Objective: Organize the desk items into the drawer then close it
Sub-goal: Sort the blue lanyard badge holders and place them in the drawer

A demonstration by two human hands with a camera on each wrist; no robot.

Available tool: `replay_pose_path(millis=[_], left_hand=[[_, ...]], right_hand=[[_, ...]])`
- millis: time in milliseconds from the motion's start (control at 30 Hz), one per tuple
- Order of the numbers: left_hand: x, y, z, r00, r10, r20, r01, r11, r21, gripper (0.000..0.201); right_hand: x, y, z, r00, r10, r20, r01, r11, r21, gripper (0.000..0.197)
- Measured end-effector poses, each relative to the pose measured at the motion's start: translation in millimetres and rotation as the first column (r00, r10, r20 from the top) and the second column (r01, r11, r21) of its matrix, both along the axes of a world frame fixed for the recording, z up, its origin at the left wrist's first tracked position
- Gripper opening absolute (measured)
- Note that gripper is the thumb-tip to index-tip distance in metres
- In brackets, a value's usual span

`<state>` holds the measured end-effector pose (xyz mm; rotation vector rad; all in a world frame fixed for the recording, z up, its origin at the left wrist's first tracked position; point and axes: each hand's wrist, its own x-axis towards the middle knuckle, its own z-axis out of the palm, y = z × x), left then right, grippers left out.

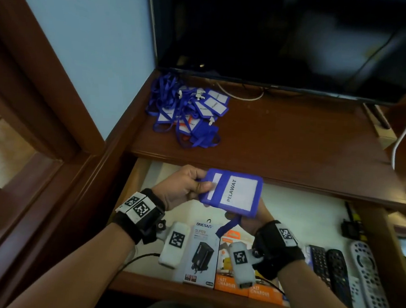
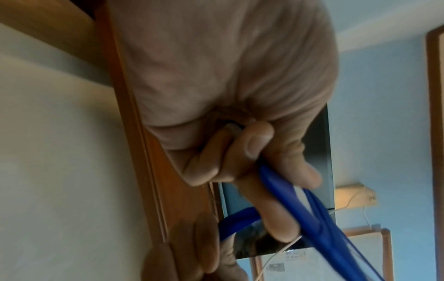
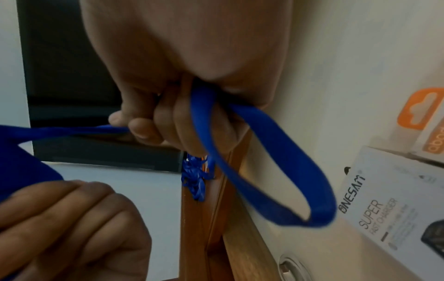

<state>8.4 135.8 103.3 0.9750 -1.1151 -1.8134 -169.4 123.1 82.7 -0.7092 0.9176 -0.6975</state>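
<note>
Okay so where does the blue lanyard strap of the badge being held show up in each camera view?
Head: the blue lanyard strap hangs below the held badge holder, centre frame.
Left wrist: runs from the left hand to the lower right.
Right wrist: loops out of the right hand, centre right.
Shared landmark: the dark TV screen, also behind the hand in both wrist views.

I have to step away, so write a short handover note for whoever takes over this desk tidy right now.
Left hand: pinches the left edge of a blue PELAWAT badge holder, held above the open drawer.
Right hand: under the holder's right side, fingers curled round its blue lanyard.
Done: drawer open; ONESAM charger box, orange charger boxes and remote controls lie in it.
Left: put this badge in, move the pile of blue badges and lanyards off the desktop, close the drawer.
</note>
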Motion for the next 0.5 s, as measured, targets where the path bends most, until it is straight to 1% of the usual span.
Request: replay_pose_path(millis=[33,67,133,167,200,267,333,400,500], left_hand=[[-1,0,-1,0.999,0.033,-0.014,-0.033,0.999,0.017,0.038],[-2,-1,-3,0.996,0.090,0.004,-0.090,0.996,0.027,0.037],[-4,-3,-6,0.976,0.216,0.026,-0.217,0.975,0.049,0.024],[-5,-5,-7,0.963,0.268,0.029,-0.269,0.961,0.056,0.019],[-5,-7,-9,0.948,0.314,0.057,-0.317,0.947,0.045,0.014],[-5,-10,-11,0.911,0.369,0.185,-0.374,0.927,-0.006,0.012],[-9,-11,-8,0.857,0.410,0.312,-0.410,0.909,-0.067,0.016],[-13,-14,-7,0.791,0.471,0.390,-0.452,0.880,-0.145,0.013],[-12,-16,-12,0.641,0.559,0.525,-0.473,0.827,-0.303,0.017]], right_hand=[[-1,-3,-6,0.999,-0.039,-0.001,0.039,0.999,0.019,0.044],[-1,-6,-13,0.998,-0.058,-0.034,0.059,0.998,0.028,0.036],[0,-8,-19,0.990,-0.099,-0.105,0.102,0.995,0.023,0.029],[1,-8,-18,0.992,-0.080,-0.094,0.081,0.997,0.005,0.027],[1,-8,-17,0.991,-0.054,-0.119,0.052,0.998,-0.025,0.026],[4,-7,-15,0.978,-0.024,-0.208,0.014,0.999,-0.051,0.029],[9,-6,-18,0.948,-0.025,-0.317,-0.012,0.993,-0.114,0.037],[16,-3,-13,0.926,0.000,-0.377,-0.083,0.975,-0.204,0.044],[24,3,-6,0.910,0.052,-0.411,-0.180,0.943,-0.280,0.048]])
